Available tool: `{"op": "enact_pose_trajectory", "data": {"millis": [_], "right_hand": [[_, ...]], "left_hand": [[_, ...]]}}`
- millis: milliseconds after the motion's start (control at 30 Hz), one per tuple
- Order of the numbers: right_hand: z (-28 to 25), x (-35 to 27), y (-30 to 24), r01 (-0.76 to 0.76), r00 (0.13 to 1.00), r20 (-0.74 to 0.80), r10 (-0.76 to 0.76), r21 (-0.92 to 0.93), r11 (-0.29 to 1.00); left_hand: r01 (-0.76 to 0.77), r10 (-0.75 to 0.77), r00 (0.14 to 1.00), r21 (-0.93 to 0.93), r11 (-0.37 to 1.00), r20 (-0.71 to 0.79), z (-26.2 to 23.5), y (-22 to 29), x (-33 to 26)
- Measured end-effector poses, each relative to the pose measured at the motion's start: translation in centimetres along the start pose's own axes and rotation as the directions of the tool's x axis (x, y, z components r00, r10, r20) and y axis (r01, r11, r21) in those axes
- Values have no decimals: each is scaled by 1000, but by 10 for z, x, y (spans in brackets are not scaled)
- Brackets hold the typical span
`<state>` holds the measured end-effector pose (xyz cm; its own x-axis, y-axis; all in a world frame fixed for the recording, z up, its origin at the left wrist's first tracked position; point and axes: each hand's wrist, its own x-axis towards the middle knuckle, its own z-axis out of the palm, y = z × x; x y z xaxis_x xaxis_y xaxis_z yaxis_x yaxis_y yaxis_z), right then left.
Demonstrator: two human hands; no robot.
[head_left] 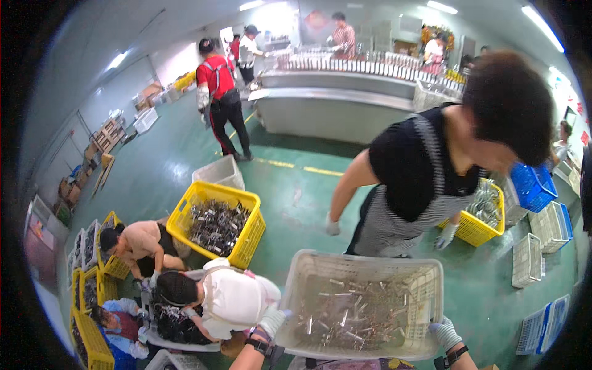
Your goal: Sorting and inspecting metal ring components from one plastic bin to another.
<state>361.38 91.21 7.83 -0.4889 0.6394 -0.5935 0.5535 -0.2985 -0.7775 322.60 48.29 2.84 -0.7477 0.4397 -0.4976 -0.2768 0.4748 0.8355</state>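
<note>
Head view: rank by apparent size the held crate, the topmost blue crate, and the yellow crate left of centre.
1. Held crate
2. Yellow crate
3. Blue crate
The held crate is nearest the camera, so true sizes are unsure.

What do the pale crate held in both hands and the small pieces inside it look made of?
Pale crate: likely matte moulded plastic, going by its rounded rim and slotted walls.
Small pieces: probably shiny metal, as several catch bright glints; the darker ones stay unclear.

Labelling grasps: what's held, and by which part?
A pale grey plastic crate: left hand at its left side, right hand at its right side, both near the wearer.
</note>
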Motion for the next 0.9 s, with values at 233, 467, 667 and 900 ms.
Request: {"op": "enact_pose_trajectory", "data": {"millis": [233, 467, 667, 900], "right_hand": [[36, 10, -36, 33, 999, -37, -28, 149, 988], [83, 44, -54, 154, 966, -203, -162, -54, 987], [147, 88, -112, 335, 931, -222, -289, 210, 919], [250, 154, -294, 266, 952, -185, -243, 116, 957]], "left_hand": [[69, -67, 996, -46, 997, 53, -24, 8, 42], [-94, 103, 991, -102, 990, 86, -79, 72, 105], [-214, 219, 974, -84, 973, 58, -126, 97, 186], [-278, 273, 960, -114, 954, -52, -178, 168, 306]]}}
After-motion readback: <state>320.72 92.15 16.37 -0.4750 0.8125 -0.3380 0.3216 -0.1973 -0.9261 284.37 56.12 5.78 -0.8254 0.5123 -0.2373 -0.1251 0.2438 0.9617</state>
